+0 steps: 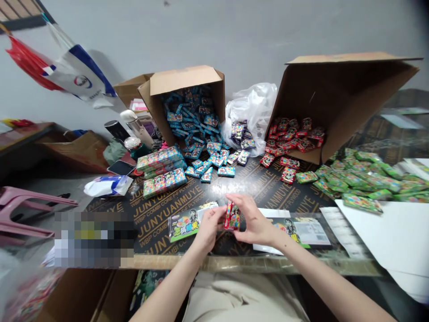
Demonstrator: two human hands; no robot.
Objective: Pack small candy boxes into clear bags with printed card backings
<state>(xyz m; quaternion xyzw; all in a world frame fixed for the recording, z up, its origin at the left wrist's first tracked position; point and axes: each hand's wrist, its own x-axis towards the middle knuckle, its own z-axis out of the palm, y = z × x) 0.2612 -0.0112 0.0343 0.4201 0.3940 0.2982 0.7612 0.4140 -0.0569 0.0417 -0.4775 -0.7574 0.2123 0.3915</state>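
Note:
My right hand curves around a small red candy box, held upright over the near part of the table. On its left side, the closed fingers of my left hand pinch the same box. Whether other boxes are tucked behind it, I cannot tell. Beneath my left hand lies a flat printed candy bag in black and green. A second printed bag with a pale label is under and beside my right forearm, partly covered by it.
Blue candy boxes spill from a tipped carton. Purple boxes sit in a clear plastic bag. Red boxes fill part of a larger carton. Green packs heap at right; stacked multicolour packs stand at left.

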